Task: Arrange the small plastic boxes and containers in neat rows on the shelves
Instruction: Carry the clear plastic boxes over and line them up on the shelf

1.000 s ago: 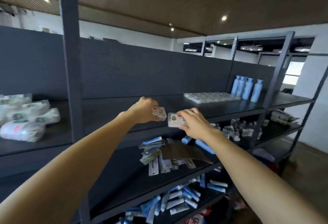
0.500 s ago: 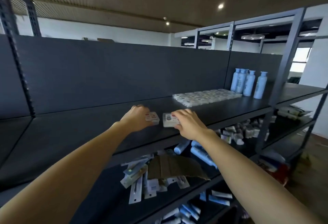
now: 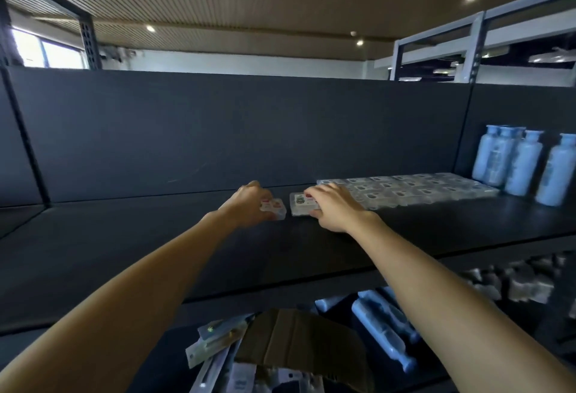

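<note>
Two small clear plastic boxes with red and green labels are low over or on the dark top shelf; contact cannot be judged. My left hand grips the left box. My right hand grips the right box, fingers over its top and thumb at its front edge. The two boxes are a small gap apart. Just right of my right hand lies a neat block of several identical clear boxes in rows.
Several light blue bottles stand at the shelf's right end. The shelf below holds a brown cardboard piece, flat packaged items, blue tubes and loose small boxes. A dark back panel closes the rear.
Both hands, each with its box, have moved right along the top shelf toward the rows of boxes. The view has shifted right and closer.
</note>
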A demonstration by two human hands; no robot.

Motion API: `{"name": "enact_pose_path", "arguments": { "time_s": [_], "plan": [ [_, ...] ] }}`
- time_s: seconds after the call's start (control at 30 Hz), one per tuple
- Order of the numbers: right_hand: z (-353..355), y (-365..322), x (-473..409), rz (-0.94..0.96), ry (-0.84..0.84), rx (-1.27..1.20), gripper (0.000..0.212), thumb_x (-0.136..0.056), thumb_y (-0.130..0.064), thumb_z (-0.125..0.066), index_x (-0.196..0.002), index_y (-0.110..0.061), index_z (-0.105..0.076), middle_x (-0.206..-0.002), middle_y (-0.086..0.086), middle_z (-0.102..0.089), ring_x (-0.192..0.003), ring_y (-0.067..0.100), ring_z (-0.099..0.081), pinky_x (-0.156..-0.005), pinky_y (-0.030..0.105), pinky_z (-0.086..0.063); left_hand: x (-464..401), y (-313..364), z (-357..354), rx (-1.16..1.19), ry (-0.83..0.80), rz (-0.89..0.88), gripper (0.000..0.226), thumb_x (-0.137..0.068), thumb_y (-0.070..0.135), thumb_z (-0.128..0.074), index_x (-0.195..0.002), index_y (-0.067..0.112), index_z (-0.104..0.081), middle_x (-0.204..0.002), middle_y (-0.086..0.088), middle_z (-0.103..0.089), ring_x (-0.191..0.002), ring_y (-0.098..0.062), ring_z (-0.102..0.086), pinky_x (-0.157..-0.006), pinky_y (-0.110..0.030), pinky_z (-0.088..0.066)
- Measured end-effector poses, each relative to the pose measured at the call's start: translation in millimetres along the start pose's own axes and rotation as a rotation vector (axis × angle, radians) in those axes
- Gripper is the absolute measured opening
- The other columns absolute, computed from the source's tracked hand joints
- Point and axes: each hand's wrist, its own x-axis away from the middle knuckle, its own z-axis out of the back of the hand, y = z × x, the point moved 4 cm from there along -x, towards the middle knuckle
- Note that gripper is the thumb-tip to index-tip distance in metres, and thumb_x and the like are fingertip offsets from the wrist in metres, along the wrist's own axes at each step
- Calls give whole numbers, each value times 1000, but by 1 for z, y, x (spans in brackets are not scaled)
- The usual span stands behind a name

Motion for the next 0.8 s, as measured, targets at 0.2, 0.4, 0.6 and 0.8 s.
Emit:
{"name": "enact_pose_path", "arguments": {
  "time_s": [0.2, 0.4, 0.6, 0.8],
  "plan": [
    [-10, 17, -37, 106, -34, 54, 51, -97, -24, -60, -145, -22, -41, -146, 5, -46, -133, 28, -40, -108, 43, -34, -22, 1, -16, 12, 45, 92, 39, -87, 38, -69, -115, 12, -69, -112, -9, -57, -107, -27, -55, -92, -38, -47],
    [-20, 27, -56, 137, -46, 93, 49, -94, -23, -60, -140, -21, -43, -137, 6, -56, -125, 30, -47, -107, 44, -33, -45, -7, -33, -93, 88, 189, 38, -91, 35, -61, -128, 29, -61, -125, -1, -55, -118, -28, -40, -97, -39, -40],
    [-23, 29, -65, 160, -88, 83, 46, -93, -12, -56, -136, -17, -41, -131, 9, -57, -121, 33, -50, -105, 43, -32, -64, -8, -39, -118, 105, 224, 42, -90, 22, -64, -132, 23, -60, -127, -2, -49, -120, -27, -41, -99, -37, -42],
    [-19, 31, -78, 100, -17, 58, 32, -91, -5, -57, -121, -15, -58, -129, 7, -48, -117, 29, -46, -98, 37, -37, -84, -8, -44, -136, 125, 219, 37, -90, 24, -66, -128, 23, -64, -120, -2, -52, -112, -25, -51, -92, -40, -49]
  ]
}}
